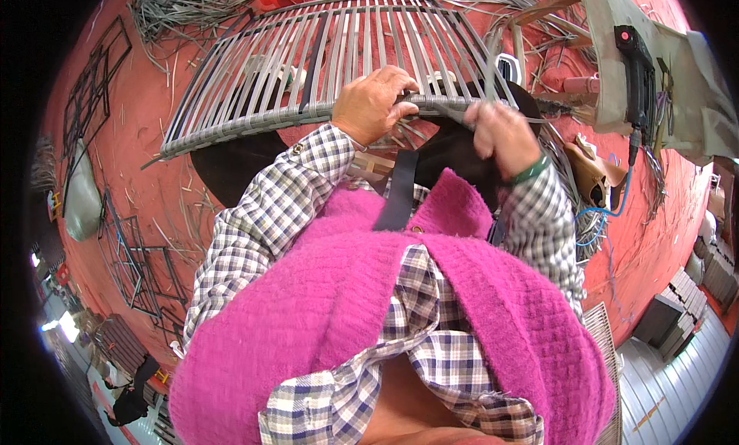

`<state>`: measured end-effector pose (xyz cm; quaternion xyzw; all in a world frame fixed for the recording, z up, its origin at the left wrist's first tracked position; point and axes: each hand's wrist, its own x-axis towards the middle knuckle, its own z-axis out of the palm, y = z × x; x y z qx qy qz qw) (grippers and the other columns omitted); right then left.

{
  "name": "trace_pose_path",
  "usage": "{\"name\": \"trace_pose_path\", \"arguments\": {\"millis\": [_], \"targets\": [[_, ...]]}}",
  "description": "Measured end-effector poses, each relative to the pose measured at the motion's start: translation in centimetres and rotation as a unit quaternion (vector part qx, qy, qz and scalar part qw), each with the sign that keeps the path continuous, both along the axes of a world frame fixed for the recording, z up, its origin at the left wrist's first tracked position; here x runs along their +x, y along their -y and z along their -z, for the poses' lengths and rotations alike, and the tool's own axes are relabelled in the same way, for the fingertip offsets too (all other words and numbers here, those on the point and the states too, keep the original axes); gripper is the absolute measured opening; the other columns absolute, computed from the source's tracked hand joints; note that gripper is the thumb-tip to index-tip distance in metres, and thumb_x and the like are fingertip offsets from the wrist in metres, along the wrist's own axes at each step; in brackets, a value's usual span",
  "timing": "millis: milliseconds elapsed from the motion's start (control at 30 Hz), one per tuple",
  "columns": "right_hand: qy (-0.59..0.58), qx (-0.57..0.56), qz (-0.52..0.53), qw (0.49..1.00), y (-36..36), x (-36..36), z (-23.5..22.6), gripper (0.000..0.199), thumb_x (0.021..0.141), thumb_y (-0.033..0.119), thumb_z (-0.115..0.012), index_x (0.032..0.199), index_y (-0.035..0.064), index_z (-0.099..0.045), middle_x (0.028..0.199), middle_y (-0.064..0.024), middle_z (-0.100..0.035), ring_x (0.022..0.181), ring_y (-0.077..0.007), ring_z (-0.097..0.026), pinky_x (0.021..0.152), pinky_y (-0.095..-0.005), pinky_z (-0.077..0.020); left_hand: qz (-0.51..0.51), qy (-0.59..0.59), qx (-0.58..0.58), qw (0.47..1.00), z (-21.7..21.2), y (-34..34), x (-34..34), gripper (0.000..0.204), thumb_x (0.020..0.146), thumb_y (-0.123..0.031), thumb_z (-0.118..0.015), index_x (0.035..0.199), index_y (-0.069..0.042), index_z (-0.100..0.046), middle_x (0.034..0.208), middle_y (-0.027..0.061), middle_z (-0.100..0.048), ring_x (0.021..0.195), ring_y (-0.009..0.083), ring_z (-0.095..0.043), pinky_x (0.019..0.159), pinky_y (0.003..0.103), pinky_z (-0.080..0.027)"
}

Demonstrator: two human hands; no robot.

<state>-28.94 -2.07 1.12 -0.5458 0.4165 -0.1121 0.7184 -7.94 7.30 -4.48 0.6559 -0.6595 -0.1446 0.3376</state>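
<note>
A curved metal frame panel (pixel 292 60) strung with grey wicker strips lies across my lap. My left hand (pixel 371 105) grips its wrapped near edge, fingers curled over the rim. My right hand (pixel 502 135) is closed on a grey wicker strand (pixel 486 68) that loops upward from the rim beside it. A green bangle sits on my right wrist. My checked sleeves and pink knitted vest fill the lower half of the view.
Loose grey wicker strips (pixel 177 14) litter the red floor (pixel 154 152). Bare black metal frames (pixel 135 268) lie at the left. A cloth-covered stand (pixel 662 68) with a black tool and blue cable stands at the right. A wooden stool (pixel 539 18) is behind the panel.
</note>
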Motion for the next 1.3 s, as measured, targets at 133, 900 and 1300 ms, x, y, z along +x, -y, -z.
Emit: {"name": "trace_pose_path", "arguments": {"millis": [133,900,1300], "targets": [[0.028,-0.033,0.047,0.998,-1.1,-0.5,0.8,0.025,0.097,0.022,-0.045,0.092,-0.0005,-0.054,0.059,0.0018,-0.042,0.051,-0.0073,-0.044,0.051,-0.0213,-0.0406,0.026,0.036,-0.055,0.997,-0.1,0.4,0.0,0.026,0.075,-0.023,-0.069,0.097,-0.012,-0.061,0.095,0.0023,-0.059,0.081,0.0195,-0.059,0.071,0.032,-0.047],[-0.300,-0.248,-0.118,0.914,10.1,6.9,7.3,0.051,0.081,0.020,-0.064,0.124,0.0001,-0.047,0.104,-0.0243,-0.061,0.100,-0.0295,-0.060,0.086,-0.0379,-0.0469,0.014,-0.025,-0.024,0.999,-1.4,2.8,-3.7,0.021,0.076,-0.022,-0.066,0.094,-0.011,-0.062,0.094,0.0054,-0.059,0.082,0.0257,-0.061,0.069,0.036,-0.049],[-0.424,-0.522,-0.511,0.536,10.9,8.0,9.5,0.033,0.082,0.035,-0.056,0.109,0.0172,-0.064,0.120,-0.0056,-0.057,0.111,-0.0222,-0.055,0.091,-0.0349,-0.0461,-0.011,0.066,-0.040,0.997,1.1,3.9,-4.8,0.016,0.077,-0.024,-0.057,0.083,-0.009,-0.062,0.082,0.0088,-0.053,0.066,0.0278,-0.059,0.056,0.039,-0.049]]}}
